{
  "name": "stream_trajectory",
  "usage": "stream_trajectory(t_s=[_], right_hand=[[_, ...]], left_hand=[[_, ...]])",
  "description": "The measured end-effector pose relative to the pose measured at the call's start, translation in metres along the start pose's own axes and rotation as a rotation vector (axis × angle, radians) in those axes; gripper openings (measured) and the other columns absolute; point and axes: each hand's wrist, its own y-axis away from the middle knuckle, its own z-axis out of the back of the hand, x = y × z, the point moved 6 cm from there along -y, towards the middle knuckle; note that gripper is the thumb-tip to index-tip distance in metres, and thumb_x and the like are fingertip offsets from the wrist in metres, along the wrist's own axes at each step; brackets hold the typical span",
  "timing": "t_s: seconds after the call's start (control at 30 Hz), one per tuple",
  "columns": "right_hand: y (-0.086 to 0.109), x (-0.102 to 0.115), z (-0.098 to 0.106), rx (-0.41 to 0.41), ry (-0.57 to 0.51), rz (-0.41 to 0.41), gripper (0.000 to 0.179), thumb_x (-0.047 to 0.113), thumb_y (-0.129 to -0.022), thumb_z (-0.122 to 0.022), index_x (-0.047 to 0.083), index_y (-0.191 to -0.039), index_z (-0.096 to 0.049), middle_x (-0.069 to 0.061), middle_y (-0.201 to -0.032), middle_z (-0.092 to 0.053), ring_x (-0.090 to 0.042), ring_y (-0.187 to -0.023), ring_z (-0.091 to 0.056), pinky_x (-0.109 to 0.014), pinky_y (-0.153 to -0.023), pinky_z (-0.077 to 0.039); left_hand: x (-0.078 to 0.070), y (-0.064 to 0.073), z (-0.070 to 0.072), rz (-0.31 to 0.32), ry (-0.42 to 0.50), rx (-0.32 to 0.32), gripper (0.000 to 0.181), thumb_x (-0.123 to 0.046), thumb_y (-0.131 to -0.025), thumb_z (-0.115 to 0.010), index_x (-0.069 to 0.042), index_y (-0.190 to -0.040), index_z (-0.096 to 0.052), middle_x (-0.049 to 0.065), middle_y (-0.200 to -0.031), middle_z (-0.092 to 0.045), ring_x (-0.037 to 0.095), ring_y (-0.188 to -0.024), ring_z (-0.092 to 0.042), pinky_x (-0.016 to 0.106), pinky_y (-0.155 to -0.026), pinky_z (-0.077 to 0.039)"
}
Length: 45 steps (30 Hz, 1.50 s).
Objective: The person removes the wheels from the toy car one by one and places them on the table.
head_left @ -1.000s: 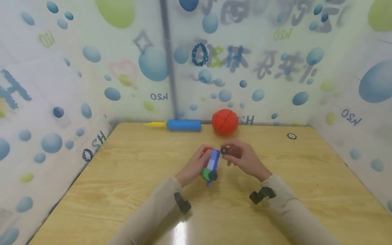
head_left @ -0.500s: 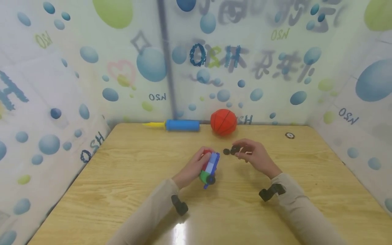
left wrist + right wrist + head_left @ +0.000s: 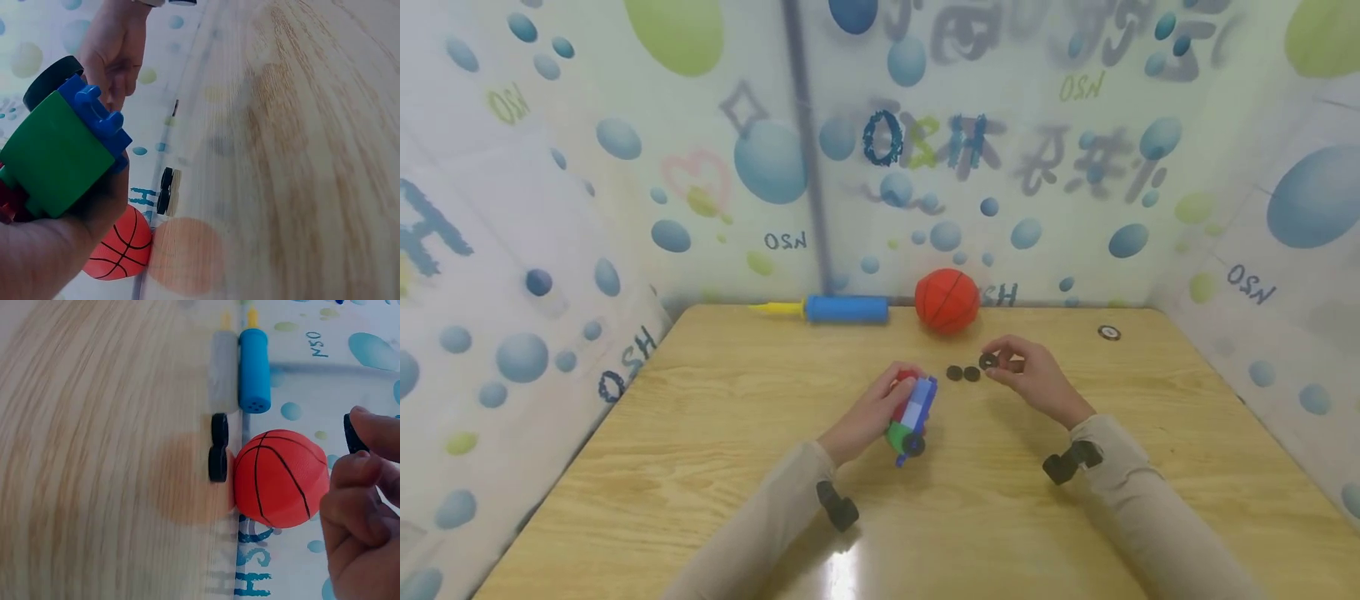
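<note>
My left hand [image 3: 867, 421] grips a toy block car [image 3: 917, 403] over the middle of the table, its fingers around the red part. Green, red and light blue blocks sit on the car's blue base, and a black wheel [image 3: 913, 444] is fixed at the green end. In the left wrist view the green block [image 3: 59, 153] and a blue connector [image 3: 100, 112] face the camera. My right hand [image 3: 1041, 382] pinches a loose black wheel [image 3: 352, 434] between thumb and fingers, to the car's right. Two more black wheels [image 3: 954, 373] lie side by side on the table between the hands.
A red toy basketball [image 3: 947, 302] stands at the table's back edge. Left of it lies a blue hand pump [image 3: 847, 309] with a yellow nozzle. A small round black-and-white disc [image 3: 1108, 333] lies at the back right. Printed walls enclose the wooden table [image 3: 700, 517].
My right hand has moved right, away from the car, and two black wheels now lie on the table where it passed. My left hand still holds the car, shifted slightly down.
</note>
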Motion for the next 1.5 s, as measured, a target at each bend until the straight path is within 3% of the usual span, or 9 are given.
stream_trajectory(t_s=[0.13, 0.33, 0.53, 0.77, 1.0, 1.5], right_hand=[[-0.001, -0.003, 0.001, 0.025, 0.089, 0.012, 0.028, 0.005, -0.092, -0.070, 0.001, -0.119, -0.062, -0.009, -0.087, -0.058, -0.013, -0.080, -0.062, -0.025, -0.077, -0.055], [-0.006, -0.011, 0.001, 0.101, 0.179, 0.011, 0.025, 0.001, -0.091, -0.067, 0.002, -0.115, -0.060, -0.011, -0.085, -0.061, -0.016, -0.068, -0.057, -0.026, -0.057, -0.047], [-0.013, -0.021, 0.000, 0.138, 0.284, 0.036, 0.024, 0.000, -0.087, -0.070, 0.003, -0.109, -0.062, -0.011, -0.083, -0.065, -0.015, -0.070, -0.056, -0.026, -0.060, -0.046], [-0.022, -0.033, -0.006, 0.186, 0.320, 0.011, 0.025, 0.004, -0.087, -0.071, 0.002, -0.110, -0.061, -0.012, -0.079, -0.064, -0.014, -0.064, -0.054, -0.028, -0.061, -0.044], [-0.033, -0.041, -0.013, 0.212, 0.359, -0.032, 0.024, 0.005, -0.087, -0.072, 0.003, -0.108, -0.062, -0.010, -0.075, -0.063, -0.014, -0.060, -0.054, -0.027, -0.059, -0.043], [-0.037, -0.048, -0.015, 0.243, 0.394, -0.078, 0.024, 0.009, -0.086, -0.072, 0.005, -0.109, -0.063, -0.011, -0.077, -0.066, -0.018, -0.066, -0.058, -0.027, -0.059, -0.044]], left_hand=[[-0.001, 0.002, 0.000, 0.011, -0.004, -0.001, 0.034, -0.042, -0.108, -0.039, -0.026, -0.137, -0.043, 0.018, -0.128, -0.054, 0.021, -0.092, -0.070, 0.031, -0.077, -0.059], [-0.003, 0.003, 0.000, 0.008, 0.001, -0.003, 0.033, -0.040, -0.108, -0.038, -0.025, -0.137, -0.043, 0.018, -0.128, -0.054, 0.021, -0.092, -0.070, 0.031, -0.076, -0.059], [-0.003, 0.003, 0.000, 0.006, 0.009, 0.013, 0.034, -0.041, -0.108, -0.040, -0.024, -0.137, -0.044, 0.016, -0.121, -0.059, 0.021, -0.091, -0.069, 0.032, -0.077, -0.059], [-0.001, 0.003, 0.000, 0.022, 0.015, 0.022, 0.034, -0.041, -0.108, -0.041, -0.025, -0.137, -0.044, 0.015, -0.120, -0.061, 0.025, -0.097, -0.069, 0.032, -0.080, -0.059], [-0.002, 0.004, -0.003, 0.014, -0.009, 0.041, 0.033, -0.040, -0.109, -0.037, -0.025, -0.137, -0.043, 0.017, -0.123, -0.056, 0.021, -0.092, -0.069, 0.032, -0.076, -0.059], [-0.001, 0.002, -0.003, 0.022, -0.005, 0.051, 0.031, -0.039, -0.109, -0.037, -0.025, -0.136, -0.044, 0.017, -0.122, -0.058, 0.024, -0.092, -0.071, 0.032, -0.076, -0.059]])
